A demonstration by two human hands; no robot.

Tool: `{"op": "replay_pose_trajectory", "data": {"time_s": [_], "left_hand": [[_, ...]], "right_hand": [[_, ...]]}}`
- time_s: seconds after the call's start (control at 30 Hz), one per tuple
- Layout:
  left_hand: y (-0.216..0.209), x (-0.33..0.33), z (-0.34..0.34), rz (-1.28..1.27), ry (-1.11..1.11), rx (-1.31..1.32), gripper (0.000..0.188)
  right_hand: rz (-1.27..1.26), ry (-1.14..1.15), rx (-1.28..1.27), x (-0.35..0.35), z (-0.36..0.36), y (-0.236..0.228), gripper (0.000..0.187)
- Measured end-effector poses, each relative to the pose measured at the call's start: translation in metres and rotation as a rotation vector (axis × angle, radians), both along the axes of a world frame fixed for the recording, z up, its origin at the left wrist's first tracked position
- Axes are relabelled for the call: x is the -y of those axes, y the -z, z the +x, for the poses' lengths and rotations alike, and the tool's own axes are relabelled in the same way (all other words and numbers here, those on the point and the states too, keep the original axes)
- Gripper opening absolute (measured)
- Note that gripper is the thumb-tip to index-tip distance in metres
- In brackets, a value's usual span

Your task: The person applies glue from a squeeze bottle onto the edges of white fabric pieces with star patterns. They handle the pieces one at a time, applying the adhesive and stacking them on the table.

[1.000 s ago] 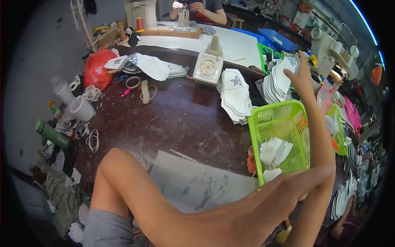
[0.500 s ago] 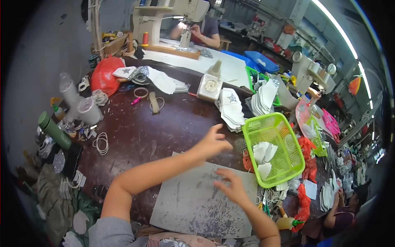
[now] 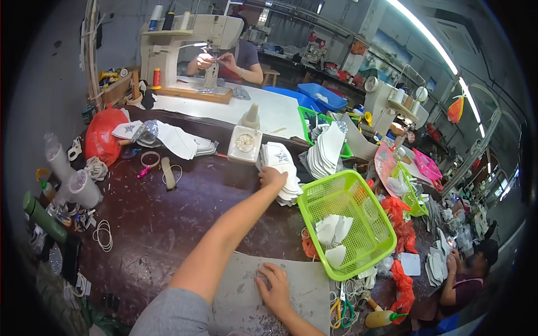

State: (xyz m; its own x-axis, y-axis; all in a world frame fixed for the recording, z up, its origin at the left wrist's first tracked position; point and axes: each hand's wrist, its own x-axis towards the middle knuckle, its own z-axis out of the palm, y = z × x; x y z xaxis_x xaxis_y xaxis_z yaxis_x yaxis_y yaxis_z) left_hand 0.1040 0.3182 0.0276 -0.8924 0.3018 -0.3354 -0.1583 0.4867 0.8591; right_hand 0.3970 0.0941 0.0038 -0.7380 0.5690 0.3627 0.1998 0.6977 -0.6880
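Note:
My left hand (image 3: 273, 178) reaches far out over the table, its fingers closed on the near left edge of a stack of white cut pieces (image 3: 282, 158). The top piece carries a silvery star. Flat on a worn grey board (image 3: 235, 280), my right hand (image 3: 275, 288) lies with its fingers apart and nothing in them. Just right of the stack stands a bright green plastic basket (image 3: 386, 242) holding a few loose white pieces (image 3: 335, 229). A square white container (image 3: 245, 144) is left of the stack.
More white pieces (image 3: 325, 151) are stacked behind the basket. Scissors (image 3: 343, 309) and a glue bottle (image 3: 381, 318) lie right of the board. At the left stand a green flask (image 3: 45, 217) and a red bag (image 3: 106, 134). Beyond, a person works at a sewing machine (image 3: 185, 56).
My left hand has moved forward from above the table onto the white stack and closed on it. My right hand has come down onto the grey board. The whole view has shifted.

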Motion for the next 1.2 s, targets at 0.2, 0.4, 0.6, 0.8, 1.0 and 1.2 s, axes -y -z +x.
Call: {"op": "replay_pose_trajectory", "data": {"time_s": [0.2,0.4,0.6,0.8,1.0,1.2], "left_hand": [[0.038,-0.014,-0.021,0.351,-0.437,0.421,0.122],[0.001,0.006,-0.027,0.472,0.322,0.521,0.079],[0.021,-0.044,-0.047,0.543,0.130,0.326,0.096],[-0.088,0.067,0.004,0.591,0.252,-0.331,0.108],[-0.179,0.294,0.095,0.380,0.523,-0.732,0.104],[-0.099,0.432,0.183,-0.171,0.679,-0.701,0.097]], "right_hand": [[-0.003,-0.048,-0.016,-0.001,-0.004,-0.002,0.025],[0.002,-0.020,-0.033,-0.009,0.000,0.000,0.024],[0.000,-0.068,-0.053,-0.005,0.000,0.001,0.027],[-0.069,-0.011,-0.216,-0.006,0.006,0.006,0.025],[0.197,0.022,-0.678,0.015,0.030,-0.079,0.025],[0.094,-0.009,-0.397,0.102,0.013,-0.102,0.015]]}}
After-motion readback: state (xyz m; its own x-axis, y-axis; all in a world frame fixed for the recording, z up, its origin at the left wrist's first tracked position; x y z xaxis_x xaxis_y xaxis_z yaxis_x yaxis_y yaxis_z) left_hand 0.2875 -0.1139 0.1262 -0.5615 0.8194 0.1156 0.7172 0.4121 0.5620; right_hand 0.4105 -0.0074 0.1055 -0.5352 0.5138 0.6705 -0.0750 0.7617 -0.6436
